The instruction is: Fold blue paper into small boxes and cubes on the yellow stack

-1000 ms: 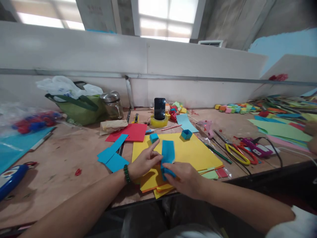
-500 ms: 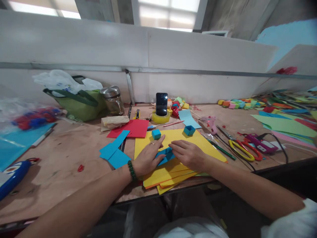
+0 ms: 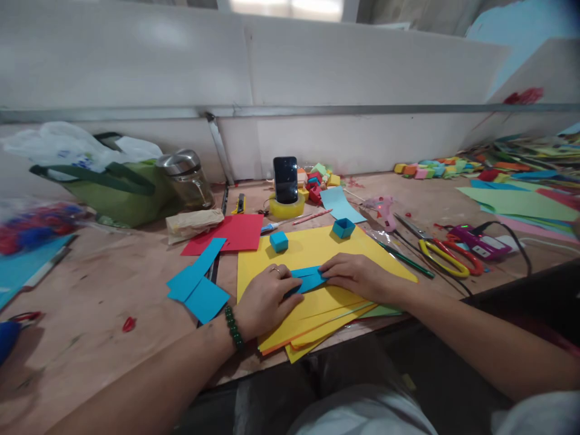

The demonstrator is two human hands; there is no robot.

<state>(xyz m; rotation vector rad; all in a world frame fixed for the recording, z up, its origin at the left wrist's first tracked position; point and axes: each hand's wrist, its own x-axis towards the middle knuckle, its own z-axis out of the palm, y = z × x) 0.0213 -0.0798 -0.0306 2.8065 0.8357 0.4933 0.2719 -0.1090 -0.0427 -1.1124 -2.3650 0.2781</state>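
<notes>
Blue folded paper (image 3: 312,279) lies near the middle of the frame, on top of a pile of yellow sheets (image 3: 312,246). I have my left hand (image 3: 268,297) on its left end, thumb a bit apart from the fingers. My right hand (image 3: 356,276) touches its right end, fingers close together. I can't tell if either hand pinches it. Higher up, I see a little blue cube (image 3: 278,242) and an open blue box (image 3: 343,228).
</notes>
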